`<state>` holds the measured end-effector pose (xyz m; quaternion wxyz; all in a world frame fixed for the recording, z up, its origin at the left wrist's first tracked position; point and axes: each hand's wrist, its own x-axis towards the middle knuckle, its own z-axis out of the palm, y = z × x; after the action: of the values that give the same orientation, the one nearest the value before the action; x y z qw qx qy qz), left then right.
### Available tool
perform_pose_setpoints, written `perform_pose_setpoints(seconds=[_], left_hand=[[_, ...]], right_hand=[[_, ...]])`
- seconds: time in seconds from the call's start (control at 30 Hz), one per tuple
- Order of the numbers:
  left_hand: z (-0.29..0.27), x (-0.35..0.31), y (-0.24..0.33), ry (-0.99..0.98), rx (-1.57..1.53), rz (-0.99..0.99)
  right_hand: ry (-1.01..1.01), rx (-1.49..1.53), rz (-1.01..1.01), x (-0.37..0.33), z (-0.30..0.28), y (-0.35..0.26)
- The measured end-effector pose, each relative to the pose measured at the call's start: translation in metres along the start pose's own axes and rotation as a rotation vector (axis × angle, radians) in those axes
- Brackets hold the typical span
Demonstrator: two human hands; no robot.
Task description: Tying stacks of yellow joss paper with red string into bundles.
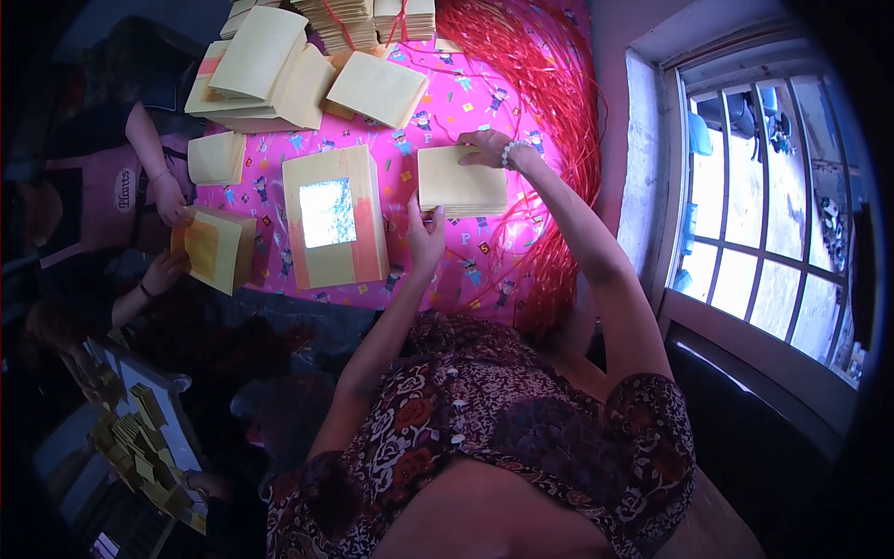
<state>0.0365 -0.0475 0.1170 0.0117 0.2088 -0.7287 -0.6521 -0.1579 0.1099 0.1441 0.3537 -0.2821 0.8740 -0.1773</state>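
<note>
A stack of cream paper sheets or envelopes (pixel 460 183) lies on the pink patterned tablecloth (pixel 400 293) in front of me, its layered edges showing on the near side. My left hand (pixel 427 233) grips its near left corner, thumb at the front edge. At the far right corner, my right hand (pixel 489 149), with a white beaded bracelet, curls its fingers over the top and far edge. Just left of the stack sits a thicker cream block (pixel 365 252) with orange side patches and a bright shiny rectangle on top.
Red plastic strands (pixel 559 140) run down the table's right side. Cream bundles (pixel 256 65) pile up at the far left, beside a loose pad (pixel 377 88). At the left, another person's hands (pixel 168 200) hold a cream packet (pixel 219 252). A barred window (pixel 764 205) stands right.
</note>
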Motion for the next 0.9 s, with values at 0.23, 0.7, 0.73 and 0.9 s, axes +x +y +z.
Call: perform_pose_setpoints(seconds=[0.23, 0.7, 0.73, 0.9], left_hand=[[0.011, 0.002, -0.001, 0.201, -0.332, -0.848], [0.014, 0.037, -0.036, 0.303, -0.282, -0.683], [0.014, 0.040, -0.033, 0.305, -0.360, -0.619], [0.007, 0.038, -0.041, 0.154, -0.141, -0.401]], right_hand=[[-0.011, 0.021, -0.007, 0.000, 0.006, -0.002], [0.049, 0.352, 0.344, -0.024, 0.049, -0.008], [0.100, 0.441, 0.383, -0.035, 0.060, -0.016], [0.343, 0.639, 0.550, -0.055, 0.135, -0.033]])
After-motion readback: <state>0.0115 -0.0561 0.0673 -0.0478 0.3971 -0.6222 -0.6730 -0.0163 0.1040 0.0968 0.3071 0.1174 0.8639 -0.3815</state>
